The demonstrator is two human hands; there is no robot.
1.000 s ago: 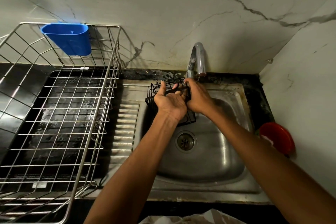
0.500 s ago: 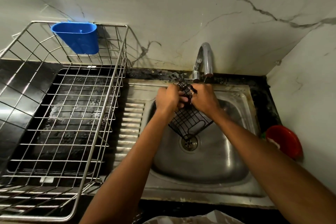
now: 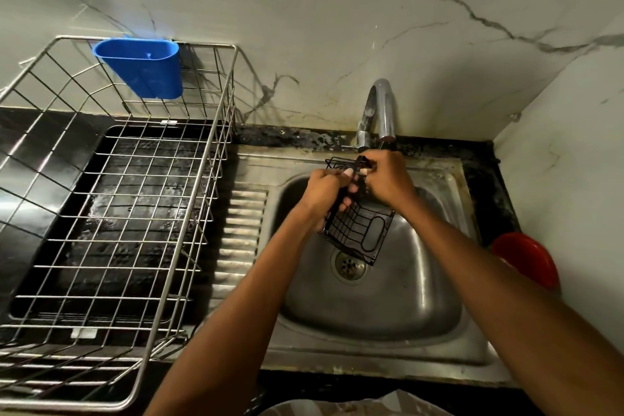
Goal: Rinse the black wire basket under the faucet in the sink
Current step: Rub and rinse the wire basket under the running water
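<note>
A small black wire basket hangs tilted over the steel sink, its lower corner just above the drain. My left hand grips its left edge, fingers curled round the wire. My right hand holds the upper rim right under the spout of the chrome faucet. Both hands cover the basket's top part. I cannot make out running water.
A large steel wire dish rack stands on the left over a black tray, with a blue plastic cup hung on its back rim. A red round object lies at the right wall. Marble walls close the back and right.
The basket has been turned from lying flat near the faucet to hanging steeply into the sink, then rotated further. Both hands stayed on it under the spout.
</note>
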